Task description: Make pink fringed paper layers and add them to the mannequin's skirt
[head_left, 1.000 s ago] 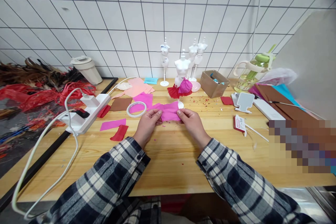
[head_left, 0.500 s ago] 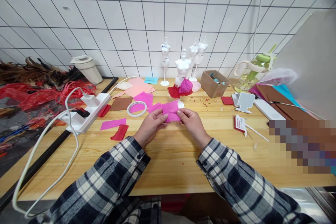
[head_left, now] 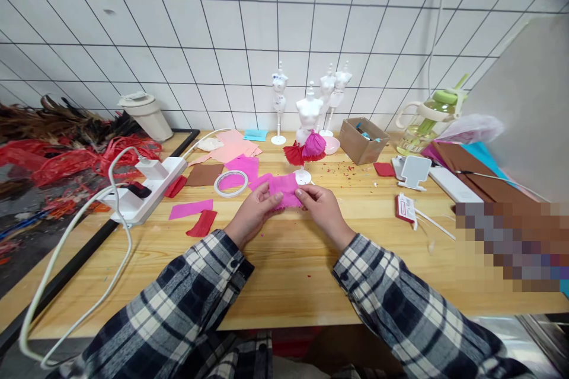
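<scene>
A piece of magenta crepe paper (head_left: pixel 284 188) is stretched between my two hands, low over the table. My left hand (head_left: pixel 256 211) pinches its left side with the thumb on top; my right hand (head_left: pixel 323 208) pinches the right edge between thumb and fingers. Some fingertips are hidden behind the paper. Just beyond stands a small white mannequin (head_left: pixel 310 111) dressed with a red ruffle (head_left: pixel 294 154) and a magenta ruffle (head_left: pixel 315 144). Left of my hands lie a roll of tape (head_left: pixel 216 185), a magenta strip (head_left: pixel 191 209) and a red crepe piece (head_left: pixel 202 223).
Several more white mannequins (head_left: pixel 279 98) stand at the back by a cardboard box (head_left: pixel 364 145). A power strip (head_left: pixel 153 195) with cables lies left. A cup (head_left: pixel 146 115) and a green-lidded jug (head_left: pixel 429 121) flank the table. A phone stand (head_left: pixel 414 170) sits to the right.
The magenta paper has shifted slightly left and its lower edge looks more gathered. My right hand has moved a little left with it; my left hand has barely moved.
</scene>
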Tool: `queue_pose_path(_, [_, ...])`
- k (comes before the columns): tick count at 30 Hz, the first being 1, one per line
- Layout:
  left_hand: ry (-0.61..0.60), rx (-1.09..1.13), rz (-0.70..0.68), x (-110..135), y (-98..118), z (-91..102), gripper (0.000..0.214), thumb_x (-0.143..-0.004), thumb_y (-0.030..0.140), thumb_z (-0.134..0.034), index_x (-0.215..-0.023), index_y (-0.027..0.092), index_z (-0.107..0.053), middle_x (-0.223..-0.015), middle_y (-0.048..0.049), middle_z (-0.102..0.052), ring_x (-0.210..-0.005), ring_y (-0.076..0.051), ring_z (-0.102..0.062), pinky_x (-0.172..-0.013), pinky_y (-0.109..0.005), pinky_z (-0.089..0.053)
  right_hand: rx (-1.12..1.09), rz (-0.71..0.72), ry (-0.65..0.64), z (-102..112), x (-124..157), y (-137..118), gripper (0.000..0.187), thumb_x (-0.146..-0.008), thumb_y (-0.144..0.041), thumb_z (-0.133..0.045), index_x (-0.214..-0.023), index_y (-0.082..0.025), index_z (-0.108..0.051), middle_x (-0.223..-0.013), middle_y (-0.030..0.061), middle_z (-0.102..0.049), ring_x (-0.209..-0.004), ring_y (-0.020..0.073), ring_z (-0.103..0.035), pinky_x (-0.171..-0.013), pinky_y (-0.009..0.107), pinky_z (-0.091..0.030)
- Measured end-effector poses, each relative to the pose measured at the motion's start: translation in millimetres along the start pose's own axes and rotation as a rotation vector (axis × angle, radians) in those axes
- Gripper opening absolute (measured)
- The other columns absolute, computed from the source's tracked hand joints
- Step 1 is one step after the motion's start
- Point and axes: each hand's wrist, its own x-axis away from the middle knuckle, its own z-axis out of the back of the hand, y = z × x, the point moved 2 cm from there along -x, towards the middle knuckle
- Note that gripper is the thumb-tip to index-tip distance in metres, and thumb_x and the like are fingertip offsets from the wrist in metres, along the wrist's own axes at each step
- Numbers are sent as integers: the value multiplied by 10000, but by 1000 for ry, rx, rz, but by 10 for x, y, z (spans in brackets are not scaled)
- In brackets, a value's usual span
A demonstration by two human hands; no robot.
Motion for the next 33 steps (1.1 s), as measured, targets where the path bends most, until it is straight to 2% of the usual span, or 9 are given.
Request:
queue_pose_path(2, [44, -62, 29, 1, 2, 9, 458, -631, 325, -863, -1011, 161, -667, -873, -37, -712, -715, -125, -637, -682, -239, -514, 14, 10, 5, 5, 1, -4, 302, -785, -453, -637, -816, -170, -739, -703, 18, -675, -615, 145, -540, -607, 270, -427])
queue_pose_path(4, [77, -79, 34, -7, 13, 27, 392, -652, 339, -843, -954, 148, -681, -820, -21, -694, -634, -96, -592, -640, -232, -507, 34, 19, 19, 16, -3, 0, 308, -788, -457, -634, -812, -168, -738, -707, 20, -677, -624, 150, -549, -618, 274, -430])
queue_pose_path(11, [134, -90, -9, -50, 12, 92, 330, -682, 443, -794, -793, 160, -664, -731, 5, -625, -656, -122, -571, -626, -258, -524, 42, 16, 56, 48, -21, 35, 332, -793, -481, -622, -850, -174, -732, -705, 17, -661, -598, 150, -524, -598, 276, -422])
queue_pose_path(15, [147, -211, -60, -41, 22, 95, 345, -699, 480, -773, -704, 164, -633, -641, 28, -568, -593, -104, -506, -590, -231, -470, 50, 25, 72, 56, -19, 22, 331, -795, -481, -615, -849, -172, -721, -692, 18, -654, -598, 155, -527, -607, 281, -422])
queue_pose_path(20, [195, -258, -90, -21, 49, 78, 377, -634, 436, -831, -830, 162, -661, -701, 25, -617, -639, -112, -539, -639, -233, -451, 29, 39, 56, 49, -21, 22, 312, -807, -475, -612, -848, -180, -707, -736, 21, -671, -634, 159, -558, -626, 276, -433])
queue_pose_path(23, [130, -229, -74, -23, 43, 63, 447, -573, 372, -874, -907, 161, -665, -743, 9, -655, -694, -141, -590, -709, -267, -482, 4, 30, 40, 46, -26, 36, 310, -817, -471, -606, -858, -178, -701, -729, 13, -668, -613, 148, -553, -613, 269, -430])
queue_pose_path(25, [92, -225, -67, -26, 38, 62, 445, -595, 366, -865, -932, 152, -668, -765, -5, -671, -710, -148, -606, -730, -276, -489, -6, 29, 51, 50, -29, 39, 306, -819, -465, -608, -869, -178, -699, -733, 11, -670, -606, 142, -550, -605, 264, -427])
queue_pose_path(29, [108, -232, -54, -29, 27, 91, 458, -612, 370, -861, -959, 140, -669, -766, -5, -678, -707, -145, -615, -718, -266, -482, -8, 31, 62, 54, -29, 33, 315, -810, -471, -615, -873, -175, -702, -739, 11, -676, -598, 136, -544, -588, 256, -426])
queue_pose_path(33, [7, -219, -60, -19, 21, 75, 451, -667, 411, -825, -1005, 144, -688, -869, -29, -710, -758, -153, -623, -731, -266, -482, -2, 33, 42, 41, -19, 30, 325, -805, -472, -617, -870, -166, -703, -716, 6, -664, -577, 129, -527, -575, 254, -420])
